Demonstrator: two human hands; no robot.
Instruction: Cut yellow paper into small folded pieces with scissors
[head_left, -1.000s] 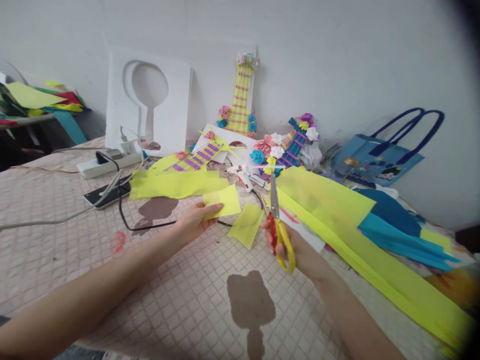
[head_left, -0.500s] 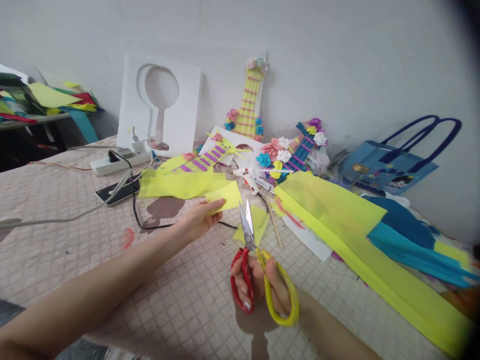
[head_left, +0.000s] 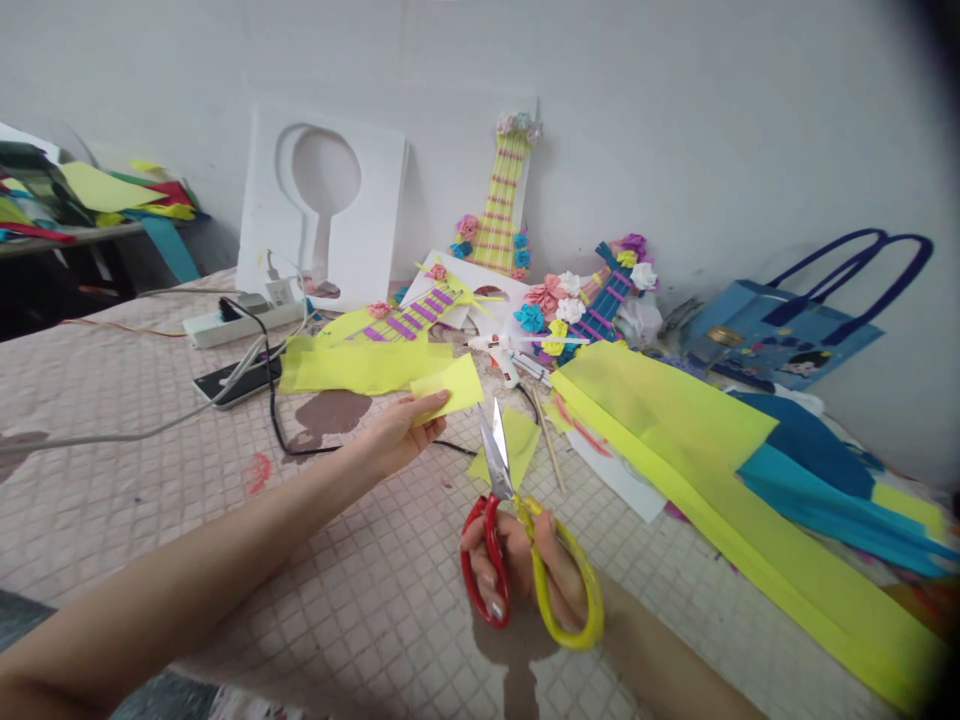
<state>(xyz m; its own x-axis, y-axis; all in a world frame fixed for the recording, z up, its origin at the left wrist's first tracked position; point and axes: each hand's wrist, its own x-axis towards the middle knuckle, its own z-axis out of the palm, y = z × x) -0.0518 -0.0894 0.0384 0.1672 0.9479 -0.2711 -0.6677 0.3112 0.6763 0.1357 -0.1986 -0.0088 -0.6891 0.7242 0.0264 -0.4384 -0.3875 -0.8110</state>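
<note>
Yellow paper (head_left: 463,381), pinched, parted scissors (head_left: 498,478) near

A paper piece (head_left: 461,382) is held in the left hand (head_left: 401,432), scissors (head_left: 499,484) in the right hand (head_left: 519,545). On the counter (head_left: 360,580), a power strip (head_left: 241,325) is set left of and beyond the left hand, a glue gun (head_left: 501,352) beyond both hands.

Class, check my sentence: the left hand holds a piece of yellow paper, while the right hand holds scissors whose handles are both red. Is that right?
Not quite: the handles are not both red. The head view shows that the scissors in the right hand have one red handle and one yellow handle. The left hand does hold a piece of yellow paper.
</note>
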